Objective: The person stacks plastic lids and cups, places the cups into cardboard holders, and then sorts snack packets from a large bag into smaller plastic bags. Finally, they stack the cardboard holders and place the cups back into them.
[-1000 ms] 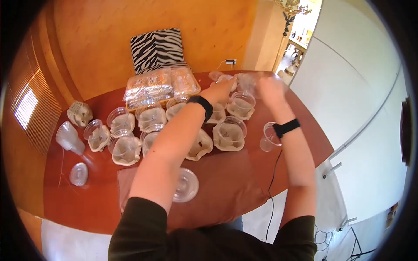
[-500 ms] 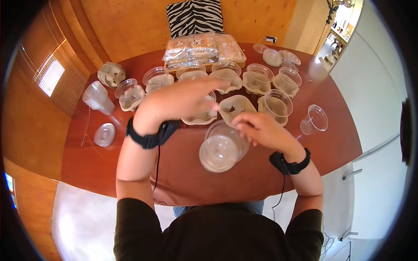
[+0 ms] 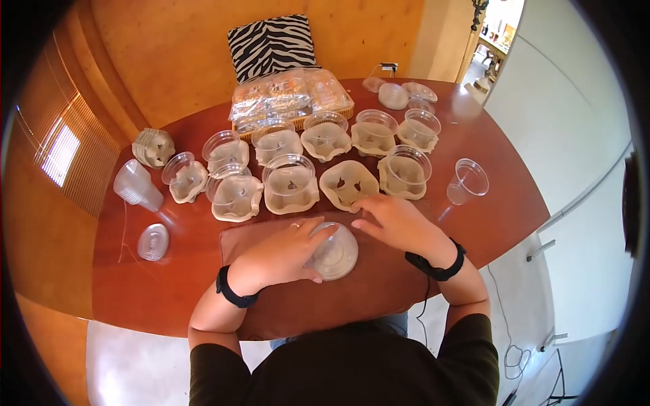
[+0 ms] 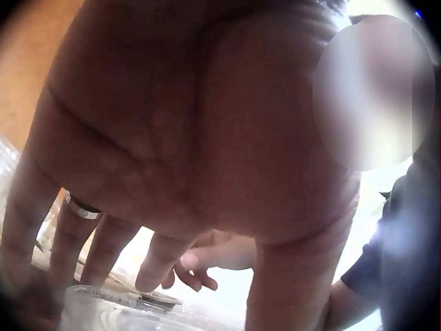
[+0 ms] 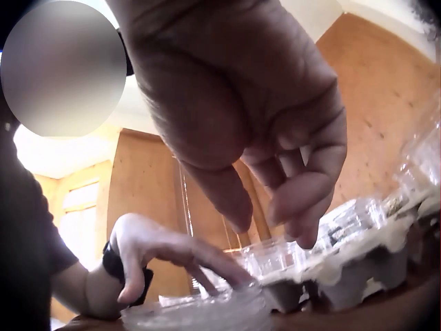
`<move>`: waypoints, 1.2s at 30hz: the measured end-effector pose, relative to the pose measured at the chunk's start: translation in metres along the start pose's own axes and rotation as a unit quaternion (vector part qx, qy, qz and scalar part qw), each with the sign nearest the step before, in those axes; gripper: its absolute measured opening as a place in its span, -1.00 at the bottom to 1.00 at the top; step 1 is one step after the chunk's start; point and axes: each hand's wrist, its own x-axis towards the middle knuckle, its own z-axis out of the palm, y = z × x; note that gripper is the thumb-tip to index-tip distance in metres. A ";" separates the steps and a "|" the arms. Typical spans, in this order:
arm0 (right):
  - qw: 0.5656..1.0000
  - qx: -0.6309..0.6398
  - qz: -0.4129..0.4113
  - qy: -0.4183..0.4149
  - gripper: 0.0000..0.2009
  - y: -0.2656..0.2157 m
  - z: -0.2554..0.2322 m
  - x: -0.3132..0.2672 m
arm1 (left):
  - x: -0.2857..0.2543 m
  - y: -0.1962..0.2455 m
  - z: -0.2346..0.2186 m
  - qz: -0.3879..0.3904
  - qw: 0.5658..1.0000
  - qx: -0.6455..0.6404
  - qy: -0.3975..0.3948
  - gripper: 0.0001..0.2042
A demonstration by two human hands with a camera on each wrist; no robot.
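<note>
A round clear plastic stack [image 3: 336, 252], seemingly lids, lies on the brown mat [image 3: 298, 304] at the front. My left hand [image 3: 281, 254] is at its left side, fingers spread and thumb low; in the right wrist view the left hand [image 5: 172, 252] extends over the clear stack [image 5: 200, 314]. To the right, my right hand [image 3: 403, 223] hovers with bent, relaxed fingers and nothing between them, close to the front of a cupless pulp carrier [image 3: 349, 177]. The left wrist view shows clear plastic [image 4: 103, 310] below the left fingers.
Several pulp carriers with clear cups [image 3: 291, 186] stand in two rows beyond the mat. Nested cups [image 3: 139, 186] and a lid stack [image 3: 154, 242] lie left, a lone cup [image 3: 467, 183] right. Behind are a basket of packets [image 3: 291, 98] and more lids [image 3: 393, 96].
Both hands have come back from the table's far side. In the last half second the left hand has lowered beside the clear stack, while the right remains near the carrier. The head view has shifted.
</note>
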 end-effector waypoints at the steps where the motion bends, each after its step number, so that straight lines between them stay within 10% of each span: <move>1: 1.000 -0.002 0.013 0.004 -0.66 -0.001 -0.009 0.000 | 0.001 0.001 0.002 -0.009 1.000 0.007 -0.012 -0.16; 7: 0.981 -0.116 0.036 0.153 -0.57 0.036 -0.040 -0.007 | -0.003 0.004 0.006 -0.020 0.999 0.036 -0.011 -0.24; 14: 0.982 -0.086 0.155 0.070 0.02 0.081 -0.052 -0.007 | -0.001 0.007 -0.004 -0.005 0.999 -0.016 0.031 -0.23; 36: 0.981 0.051 0.136 0.127 -0.17 0.101 -0.043 0.001 | 0.156 -0.007 0.015 0.037 0.991 0.023 -0.129 -0.27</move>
